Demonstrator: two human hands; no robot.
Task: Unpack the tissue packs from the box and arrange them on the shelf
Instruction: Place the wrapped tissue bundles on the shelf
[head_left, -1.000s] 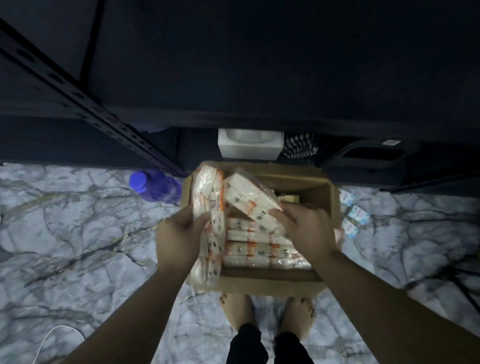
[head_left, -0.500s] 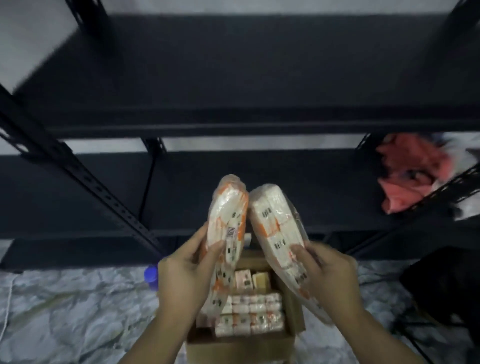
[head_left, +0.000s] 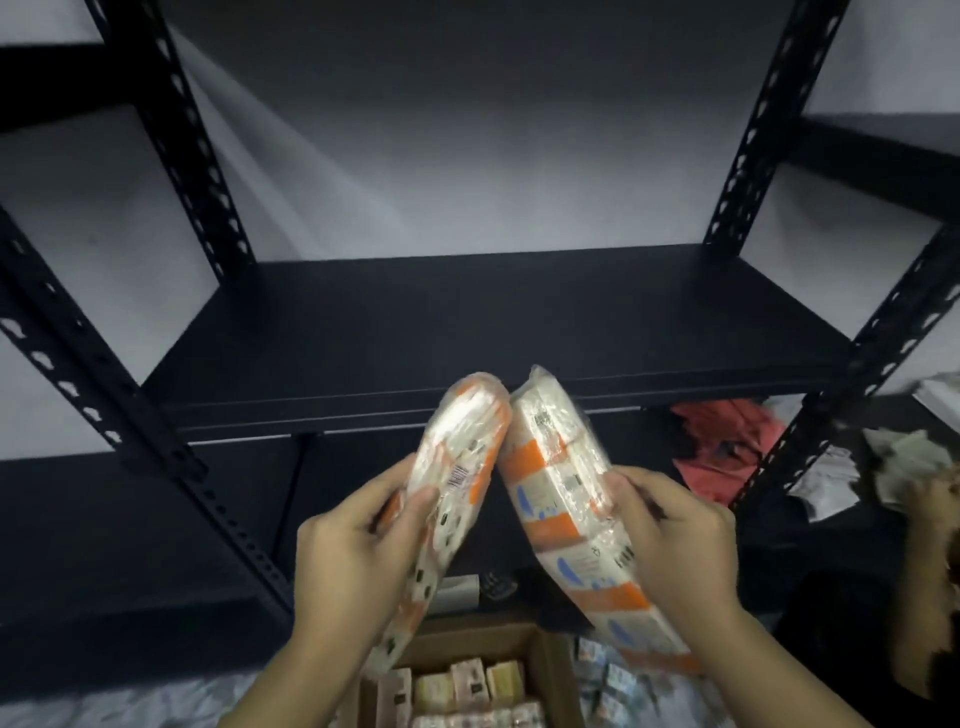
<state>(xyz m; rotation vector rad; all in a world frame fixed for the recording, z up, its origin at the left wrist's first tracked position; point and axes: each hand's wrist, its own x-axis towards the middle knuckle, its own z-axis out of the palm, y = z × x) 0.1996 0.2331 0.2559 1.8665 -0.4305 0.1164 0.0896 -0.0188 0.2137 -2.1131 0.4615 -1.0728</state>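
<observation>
Both hands are raised before the shelf's (head_left: 467, 332) front edge. The left hand (head_left: 353, 551) grips one tissue pack (head_left: 457, 467); the right hand (head_left: 680, 545) grips another pack (head_left: 556, 478), their tops touching. The box (head_left: 545, 654) sits below; red cloth (head_left: 722, 447) lies right.

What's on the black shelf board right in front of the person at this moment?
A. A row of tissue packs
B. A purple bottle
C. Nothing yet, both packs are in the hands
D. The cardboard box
C. The shelf board is bare; the left hand grips one tissue pack and the right hand grips the other pack, both held up in front of the board's front edge, above the cardboard box.
</observation>
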